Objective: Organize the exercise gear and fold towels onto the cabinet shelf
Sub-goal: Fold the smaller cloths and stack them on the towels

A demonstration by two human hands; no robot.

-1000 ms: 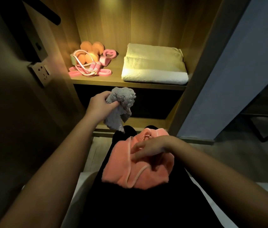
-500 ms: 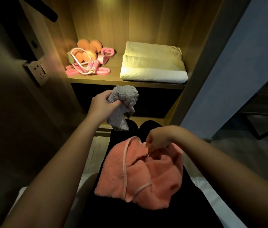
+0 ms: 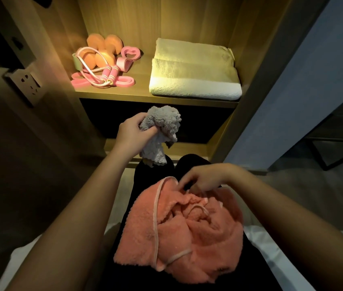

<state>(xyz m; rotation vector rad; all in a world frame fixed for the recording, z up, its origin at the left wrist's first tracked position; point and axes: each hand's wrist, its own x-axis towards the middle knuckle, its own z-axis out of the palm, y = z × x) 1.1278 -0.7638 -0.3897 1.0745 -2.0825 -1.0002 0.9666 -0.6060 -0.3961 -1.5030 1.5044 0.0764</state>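
My left hand grips a crumpled grey towel and holds it up in front of the dark lower opening of the cabinet. A rumpled coral-pink towel with a pale trim lies across my black-clad lap. My right hand pinches its top edge near the trim. On the lit wooden shelf a folded cream-white towel lies at the right. At the shelf's left sit orange dumbbells, a pink skipping rope with handles, pink bands and a heart-shaped pink grip.
A wall socket sticks out on the dark panel at the left. The cabinet's right side wall borders a blue-grey wall. White bedding lies under me. A dark metal frame stands on the floor at the far right.
The view has tilted down slightly. My right hand moved from the middle of the pink towel to its top edge, and the towel has spread lower over my lap. The left hand barely moved.
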